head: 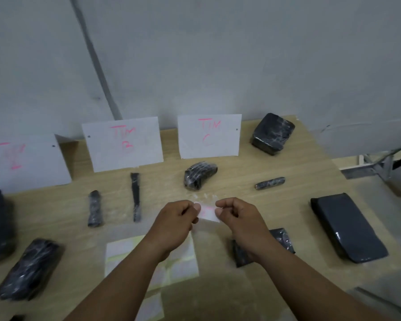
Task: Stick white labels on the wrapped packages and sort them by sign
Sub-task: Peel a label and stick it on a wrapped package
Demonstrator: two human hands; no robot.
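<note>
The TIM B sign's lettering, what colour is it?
Pink on the white sign; best in head view.

leftmost sign [33, 165] — lettering a blur

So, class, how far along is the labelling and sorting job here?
Done: little shows; a curved package lies before the C sign, but no label is visible on it. In hand: the left hand and right hand pinch one white label above the table. Left: sticking it on, then the flat package and the others.
</note>
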